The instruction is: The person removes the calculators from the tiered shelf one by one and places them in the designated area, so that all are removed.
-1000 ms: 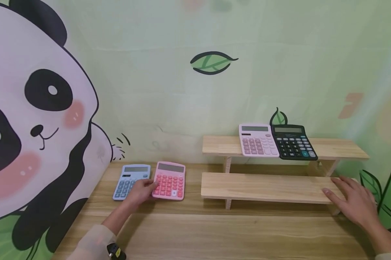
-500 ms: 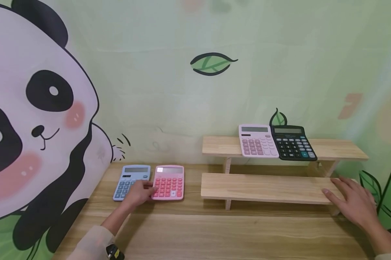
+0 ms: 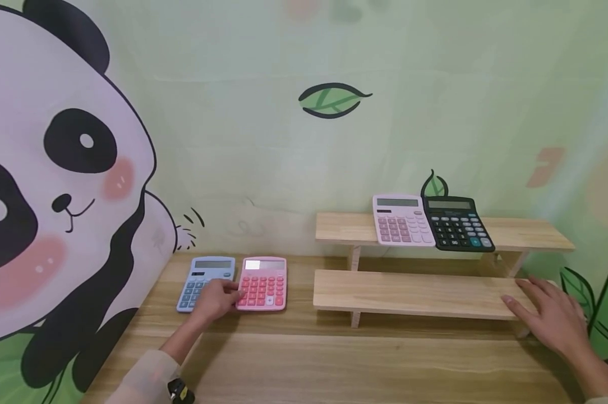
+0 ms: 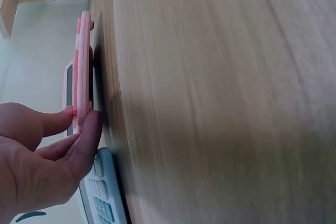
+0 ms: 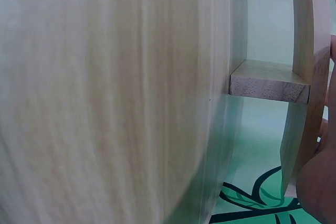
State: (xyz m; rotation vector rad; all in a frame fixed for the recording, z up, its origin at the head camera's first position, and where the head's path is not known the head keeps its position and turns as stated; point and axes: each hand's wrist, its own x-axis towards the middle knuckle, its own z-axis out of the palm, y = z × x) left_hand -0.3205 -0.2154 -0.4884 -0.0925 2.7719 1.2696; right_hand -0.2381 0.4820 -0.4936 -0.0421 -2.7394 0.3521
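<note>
My left hand (image 3: pixel 216 300) pinches the left edge of a pink calculator (image 3: pixel 262 283), thumb on the key side and fingers underneath in the left wrist view. There the calculator (image 4: pixel 83 66) is seen edge-on, close over the table, with a dark shadow beneath it. Just left of it a blue calculator (image 3: pixel 213 264) lies on the table, its lower right part covered by my left hand. My right hand (image 3: pixel 553 314) rests on the right end of the lower shelf (image 3: pixel 410 293), fingers extended; the right wrist view catches only part of that hand (image 5: pixel 317 182) beside the board.
On the upper shelf (image 3: pixel 341 226) of the wooden stand, a pale pink calculator (image 3: pixel 402 220) and a black calculator (image 3: pixel 457 224) sit side by side, slightly overlapping the front edge. The wooden table (image 3: pixel 304 365) reaches back to a green wall (image 3: pixel 233 112) printed with a panda.
The pink calculator has been lowered and straightened a little, its top edge coming down; a bright reflection now shows on its display. My right hand stays in place.
</note>
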